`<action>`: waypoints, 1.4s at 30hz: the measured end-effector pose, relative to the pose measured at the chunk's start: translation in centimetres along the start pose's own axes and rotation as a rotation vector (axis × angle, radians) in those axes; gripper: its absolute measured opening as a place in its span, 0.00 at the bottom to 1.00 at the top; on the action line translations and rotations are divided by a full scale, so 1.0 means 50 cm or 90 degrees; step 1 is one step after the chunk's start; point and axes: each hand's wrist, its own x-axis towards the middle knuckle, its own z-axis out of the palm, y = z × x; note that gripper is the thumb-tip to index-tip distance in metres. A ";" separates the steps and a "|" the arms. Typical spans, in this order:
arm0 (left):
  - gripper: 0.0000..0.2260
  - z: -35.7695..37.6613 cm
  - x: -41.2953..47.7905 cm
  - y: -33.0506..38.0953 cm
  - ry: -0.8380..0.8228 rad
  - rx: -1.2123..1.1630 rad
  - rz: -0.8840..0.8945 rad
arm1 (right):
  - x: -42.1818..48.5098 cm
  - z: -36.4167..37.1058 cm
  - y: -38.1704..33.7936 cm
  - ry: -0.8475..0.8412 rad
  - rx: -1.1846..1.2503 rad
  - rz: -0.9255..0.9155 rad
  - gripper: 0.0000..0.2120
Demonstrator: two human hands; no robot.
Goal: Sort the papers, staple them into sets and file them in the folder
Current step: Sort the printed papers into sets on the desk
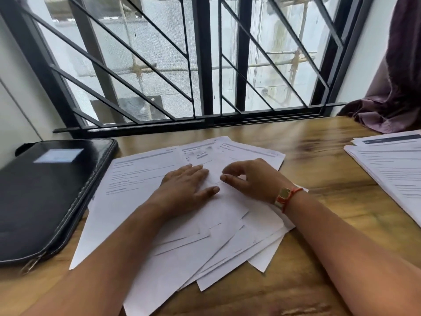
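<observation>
Presently the loose papers [141,201] lie fanned in an untidy overlap at the middle of the wooden table [319,258], directly before the person, some printed face up and several showing blank. The left hand [186,183] lies flat on the heap, fingers straight and together, pressing the sheets down and gripping nothing. The right hand [255,179] sits just beside it on the same heap, fingers curled and thumb close to forefinger; whether a sheet is pinched between them cannot be told. Assessment of handling: the sheets are judged light, thin and limp, apt to slide over each other and over the smooth wood, and easily creased or dog-eared. A single sheet is best taken at a free corner or edge while a flat palm holds the rest; a set should be squared before it is lifted by 2 opposite edges. Surroundings: a black zipped folder [45,197] lies closed at the left, just beside the heap's left margin, contact not confirmed. A second stack of printed papers [391,169] lies well apart at the right edge. A purple curtain [396,87] drapes onto the far right corner, and a barred window [205,65] stands behind. The closed zip is judged the main obstacle to filing.
</observation>
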 end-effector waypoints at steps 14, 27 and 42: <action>0.42 0.011 0.004 0.008 0.004 -0.019 0.030 | 0.011 -0.008 0.018 -0.039 -0.100 0.122 0.21; 0.44 0.012 0.000 0.020 0.013 -0.028 0.053 | 0.004 -0.031 0.027 -0.013 -0.022 0.270 0.36; 0.46 0.011 -0.004 0.026 0.013 -0.026 0.064 | 0.020 -0.041 0.090 0.144 0.043 0.332 0.08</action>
